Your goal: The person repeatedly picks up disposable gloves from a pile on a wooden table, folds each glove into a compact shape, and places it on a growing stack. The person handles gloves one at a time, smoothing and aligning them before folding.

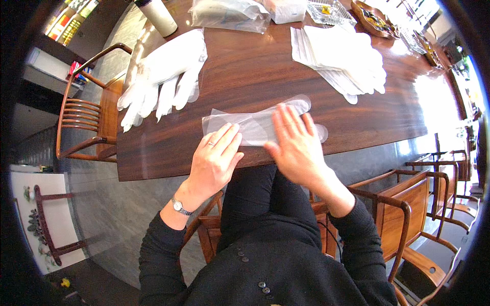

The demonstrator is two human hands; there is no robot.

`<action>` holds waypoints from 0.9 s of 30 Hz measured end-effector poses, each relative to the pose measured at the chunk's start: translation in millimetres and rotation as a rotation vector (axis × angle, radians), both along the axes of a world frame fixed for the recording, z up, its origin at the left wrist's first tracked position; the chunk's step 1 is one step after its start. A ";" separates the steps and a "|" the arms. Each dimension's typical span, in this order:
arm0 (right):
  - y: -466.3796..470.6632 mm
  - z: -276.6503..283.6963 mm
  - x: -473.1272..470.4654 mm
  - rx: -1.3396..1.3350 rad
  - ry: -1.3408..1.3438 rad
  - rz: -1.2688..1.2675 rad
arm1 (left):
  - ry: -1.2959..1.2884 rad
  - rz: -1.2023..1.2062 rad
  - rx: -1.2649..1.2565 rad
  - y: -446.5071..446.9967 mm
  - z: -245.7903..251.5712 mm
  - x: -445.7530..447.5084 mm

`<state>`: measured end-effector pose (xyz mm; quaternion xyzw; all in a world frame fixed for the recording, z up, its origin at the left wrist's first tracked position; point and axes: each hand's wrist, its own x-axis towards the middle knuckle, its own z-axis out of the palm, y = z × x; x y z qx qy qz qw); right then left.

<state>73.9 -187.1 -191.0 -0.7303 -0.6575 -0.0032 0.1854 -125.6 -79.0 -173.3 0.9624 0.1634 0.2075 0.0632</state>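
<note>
A clear plastic disposable glove (254, 124) lies partly folded on the dark wooden table (245, 80), near its front edge. My left hand (216, 155) rests its fingertips on the cuff end. Across the finger end, my right hand (296, 141) lies flat with its fingers spread, hiding part of the plastic. Neither hand grips anything. To the left is a loose pile of white-looking plastic gloves (168, 69), their fingers pointing towards me. A flatter, fanned stack of folded gloves (340, 57) sits to the right.
Along the far side are a white cylinder (159, 17), a clear plastic bag (229, 15), a white packet (287, 9), a clear plastic box (331, 13) and a wooden tray (373, 19). Wooden armchairs stand at the left (90, 111) and right (405, 206).
</note>
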 end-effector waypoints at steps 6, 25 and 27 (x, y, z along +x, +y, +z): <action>-20.3 12.0 32.7 0.077 -0.083 -0.347 | -0.022 -0.034 -0.026 6.1 2.9 0.1; 13.5 17.8 16.6 0.238 0.072 0.390 | -0.031 -0.119 0.081 23.1 8.9 15.7; 17.6 19.7 19.1 0.250 0.090 0.395 | -0.037 -0.118 0.035 23.5 11.0 15.1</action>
